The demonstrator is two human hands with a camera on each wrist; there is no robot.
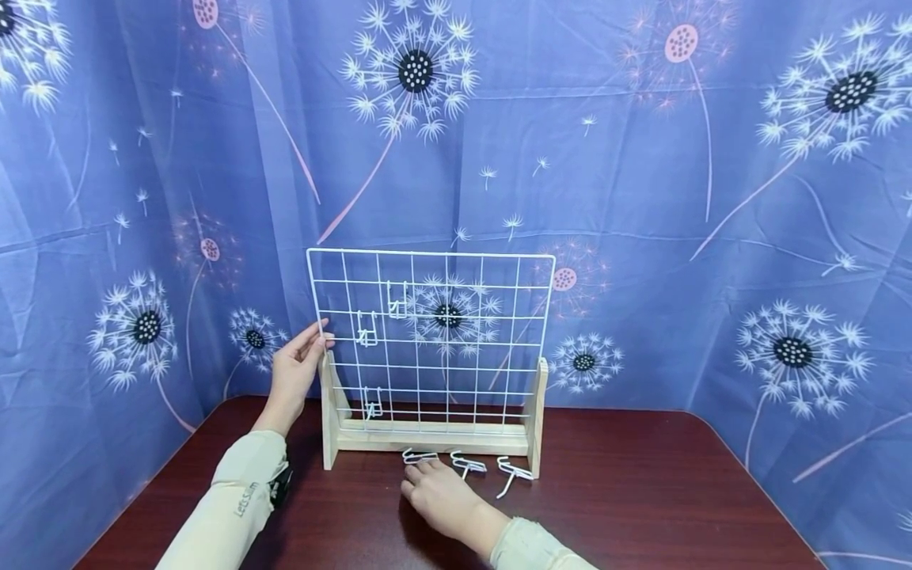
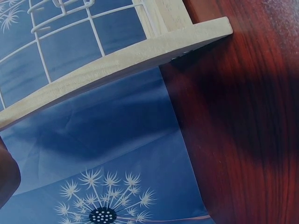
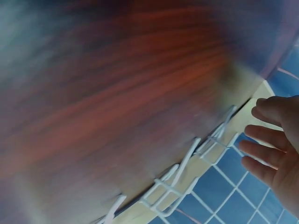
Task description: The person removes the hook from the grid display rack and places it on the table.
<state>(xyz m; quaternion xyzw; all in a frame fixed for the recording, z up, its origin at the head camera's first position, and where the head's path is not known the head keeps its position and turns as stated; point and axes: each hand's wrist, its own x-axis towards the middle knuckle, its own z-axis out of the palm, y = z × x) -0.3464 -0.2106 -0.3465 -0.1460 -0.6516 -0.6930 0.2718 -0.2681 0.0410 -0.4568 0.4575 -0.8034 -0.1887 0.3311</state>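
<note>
A white wire grid panel (image 1: 465, 351) stands upright in a light wooden stand (image 1: 435, 440). My left hand (image 1: 295, 372) pinches the panel's left edge just above the side post; only a dark bit of that hand shows in the left wrist view. Three white wire hooks hang on the grid's left part: an upper hook (image 1: 397, 307), a middle hook (image 1: 367, 338) and a low hook (image 1: 373, 409). On the table before the stand lie a left hook (image 1: 420, 457), a middle loose hook (image 1: 468, 464) and a right hook (image 1: 514, 470). My right hand (image 3: 275, 149), fingers extended, hovers by the left one.
The dark red wooden table (image 1: 641, 491) has rounded back corners. Behind and beside it hangs a blue curtain (image 1: 613, 198) with a dandelion print. Both wooden side posts rise from the stand, the right post (image 1: 537, 419) close to the rightmost loose hook.
</note>
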